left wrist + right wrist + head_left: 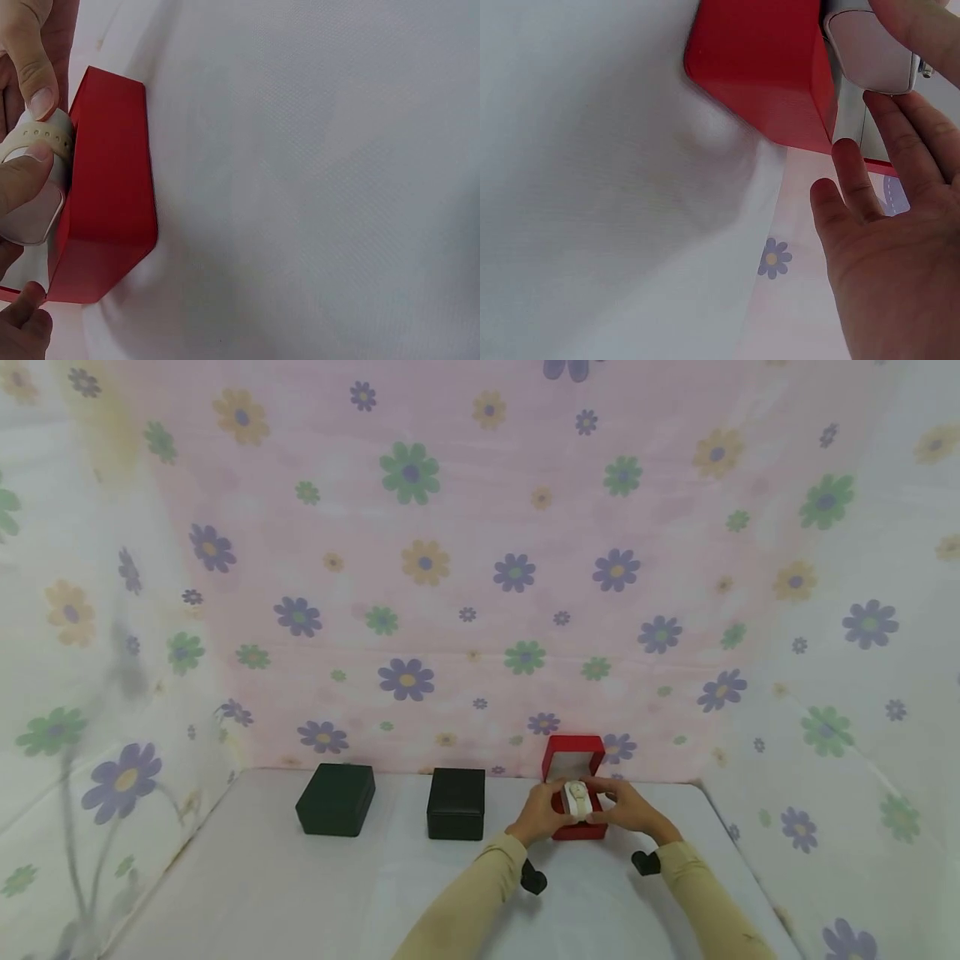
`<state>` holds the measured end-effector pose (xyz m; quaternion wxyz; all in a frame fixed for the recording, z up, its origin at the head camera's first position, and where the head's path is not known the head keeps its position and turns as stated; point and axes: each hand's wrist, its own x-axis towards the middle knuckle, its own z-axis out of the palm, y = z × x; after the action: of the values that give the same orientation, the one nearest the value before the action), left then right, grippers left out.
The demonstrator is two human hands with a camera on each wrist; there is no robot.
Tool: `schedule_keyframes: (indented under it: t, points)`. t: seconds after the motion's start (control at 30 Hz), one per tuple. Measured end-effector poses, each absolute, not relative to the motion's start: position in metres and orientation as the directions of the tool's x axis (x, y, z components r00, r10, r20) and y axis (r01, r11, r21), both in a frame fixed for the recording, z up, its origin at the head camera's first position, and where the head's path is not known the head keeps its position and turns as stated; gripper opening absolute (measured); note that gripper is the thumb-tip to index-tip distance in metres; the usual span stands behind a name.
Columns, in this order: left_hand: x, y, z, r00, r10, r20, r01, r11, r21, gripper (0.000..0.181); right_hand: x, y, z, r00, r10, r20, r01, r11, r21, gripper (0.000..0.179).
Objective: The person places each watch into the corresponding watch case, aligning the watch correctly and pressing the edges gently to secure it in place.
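A wristwatch (577,791) with a pale cream strap sits wrapped around a white cushion (34,214). Both stand in the mouth of a red watch box (579,832), whose lid (573,745) is raised at the back. My left hand (537,814) grips the cushion from the left, its thumb lying on the strap in the left wrist view. From the other side my right hand (632,808) holds it too, thumb in front and fingertips at the cushion's end. In the right wrist view, two of its fingers (851,169) spread beside the box's side wall.
A dark green box (336,800) stands closed at the left of the white table (300,893). Between it and the red box is a closed black box (456,804). Flower-patterned cloth (465,610) hangs behind the table and along both sides.
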<state>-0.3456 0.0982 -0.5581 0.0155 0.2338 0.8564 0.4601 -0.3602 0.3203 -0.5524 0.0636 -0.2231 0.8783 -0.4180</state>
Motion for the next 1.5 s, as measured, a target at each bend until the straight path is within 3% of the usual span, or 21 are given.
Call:
schedule_keyframes:
  t: [0.27, 0.53, 0.87, 1.5]
  points:
    - [-0.350, 0.101, -0.557, -0.901, 0.382, 0.206, 0.387, 0.493, 0.779, 0.067, -0.368, 0.320, -0.548, -0.872, -0.481, 0.097, -0.385, 0.547, -0.743, 0.068]
    - [-0.350, 0.102, -0.562, -0.913, 0.353, 0.205, 0.390, 0.608, 0.692, 0.065, -0.372, 0.317, -0.556, -0.873, -0.483, 0.061, -0.371, 0.580, -0.725, 0.068]
    - [-0.349, 0.105, -0.561, -0.911, 0.385, 0.148, 0.397, 0.722, 0.567, 0.064, -0.372, 0.318, -0.560, -0.901, -0.429, 0.056, -0.336, 0.612, -0.715, 0.067]
    - [-0.347, 0.102, -0.558, -0.901, 0.424, 0.087, 0.415, 0.788, 0.454, 0.056, -0.363, 0.314, -0.562, -0.915, -0.390, 0.098, -0.358, 0.677, -0.644, 0.065]
